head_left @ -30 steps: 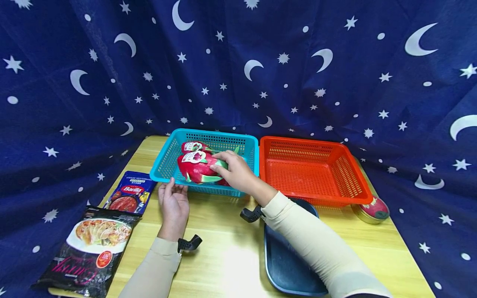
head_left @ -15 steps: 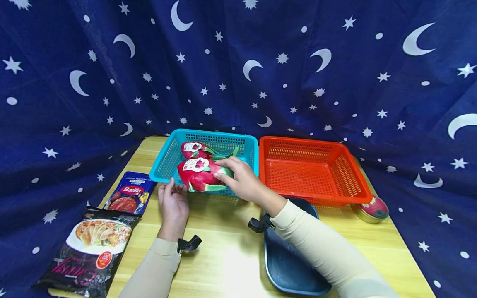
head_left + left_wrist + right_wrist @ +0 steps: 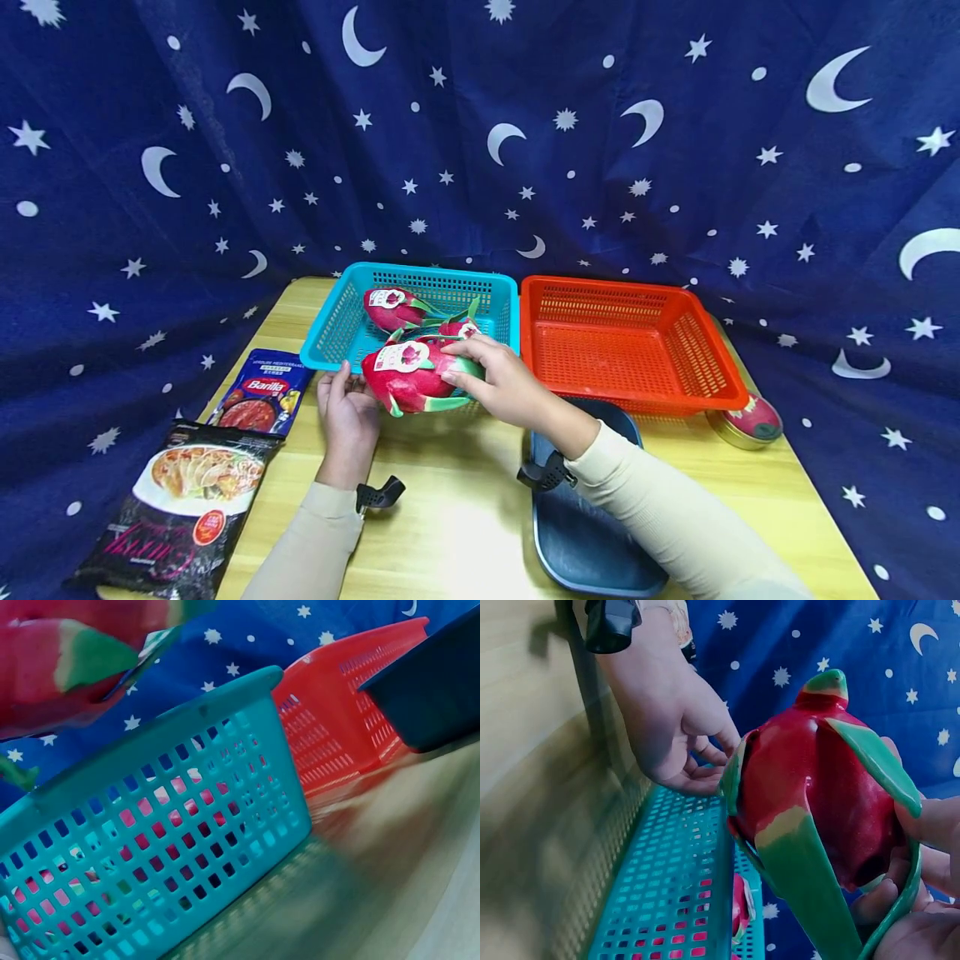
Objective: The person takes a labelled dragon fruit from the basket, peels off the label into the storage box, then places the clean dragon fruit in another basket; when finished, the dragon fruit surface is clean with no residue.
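My right hand (image 3: 506, 385) grips a red dragon fruit (image 3: 408, 375) by its green-tipped end, holding it above the front rim of the teal basket (image 3: 318, 346). In the right wrist view this dragon fruit (image 3: 810, 795) fills the middle, with fingers along its right side. My left hand (image 3: 348, 425) holds the basket's rim near the front left corner, thumb up over the edge; its fingers are partly hidden. A second dragon fruit (image 3: 390, 312) lies at the back left inside the basket. A third dragon fruit (image 3: 456, 328) is partly hidden behind the held one.
A red basket (image 3: 600, 287) stands to the right of the teal one. Below it lies a dark tray (image 3: 592, 533), partly under my right forearm. A tin (image 3: 750, 423) sits at the right edge. Blue pouch (image 3: 262, 392) and black noodle packet (image 3: 176, 508) lie on the left.
My right hand has lifted the dragon fruit out of the teal basket and brought it toward me, slightly rightward. Another dragon fruit behind has come into sight. My left hand has stayed put.
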`<state>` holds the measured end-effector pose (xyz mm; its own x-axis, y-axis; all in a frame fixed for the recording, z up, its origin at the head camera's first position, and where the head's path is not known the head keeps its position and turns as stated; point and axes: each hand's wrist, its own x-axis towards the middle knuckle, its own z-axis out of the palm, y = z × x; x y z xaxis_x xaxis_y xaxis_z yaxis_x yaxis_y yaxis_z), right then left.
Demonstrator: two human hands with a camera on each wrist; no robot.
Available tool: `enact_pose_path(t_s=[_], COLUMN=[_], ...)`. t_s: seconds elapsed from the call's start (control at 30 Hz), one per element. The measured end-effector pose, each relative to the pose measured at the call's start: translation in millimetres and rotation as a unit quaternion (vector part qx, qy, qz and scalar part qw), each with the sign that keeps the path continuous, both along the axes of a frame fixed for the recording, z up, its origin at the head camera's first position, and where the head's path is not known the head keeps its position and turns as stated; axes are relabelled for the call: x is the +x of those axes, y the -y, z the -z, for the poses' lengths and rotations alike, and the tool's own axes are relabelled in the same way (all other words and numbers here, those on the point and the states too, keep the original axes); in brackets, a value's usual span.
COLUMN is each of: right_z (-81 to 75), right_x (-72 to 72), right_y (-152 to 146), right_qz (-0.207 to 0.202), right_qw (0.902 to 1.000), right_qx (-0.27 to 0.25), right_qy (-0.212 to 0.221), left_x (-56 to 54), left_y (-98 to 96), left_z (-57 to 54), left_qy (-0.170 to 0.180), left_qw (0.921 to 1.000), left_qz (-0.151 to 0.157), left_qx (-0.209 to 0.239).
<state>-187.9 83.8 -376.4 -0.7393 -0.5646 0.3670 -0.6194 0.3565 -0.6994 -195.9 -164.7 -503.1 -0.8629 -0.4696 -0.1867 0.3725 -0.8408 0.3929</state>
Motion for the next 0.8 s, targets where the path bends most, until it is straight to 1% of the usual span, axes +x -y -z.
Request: enact_pose_path(t_s=[0.23, 0.4, 0.47, 0.7, 0.8], right_z=[7.9, 15.6, 18.2, 26.0, 29.6], right_x=[7.6, 14.2, 16.8, 23.0, 24.4], right_y=[-9, -15, -17, -24, -27], right_qz=[-0.016, -0.032, -0.039, -0.057, -0.062], right_qw=[0.9998, 0.9992, 0.9988, 0.9972, 0.9963], right_qx=[0.01, 0.023, 0.029, 0.048, 0.059], right_qy=[-0.009, -0.001, 0.004, 0.001, -0.003], left_x=[-0.2, 0.1, -0.5, -2.6, -2.4], left_y=[0.1, -1.7, -1.6, -1.9, -0.9], left_z=[-0.1, 0.1, 0.9, 3.2, 3.9], left_qy=[0.003, 0.019, 0.018, -0.016, -0.024], left_qw=[1.0, 0.9998, 0.9997, 0.9996, 0.9994], left_qz=[-0.004, -0.004, -0.007, -0.016, -0.021], left_qx=[0.0, -0.011, -0.015, -0.017, -0.014])
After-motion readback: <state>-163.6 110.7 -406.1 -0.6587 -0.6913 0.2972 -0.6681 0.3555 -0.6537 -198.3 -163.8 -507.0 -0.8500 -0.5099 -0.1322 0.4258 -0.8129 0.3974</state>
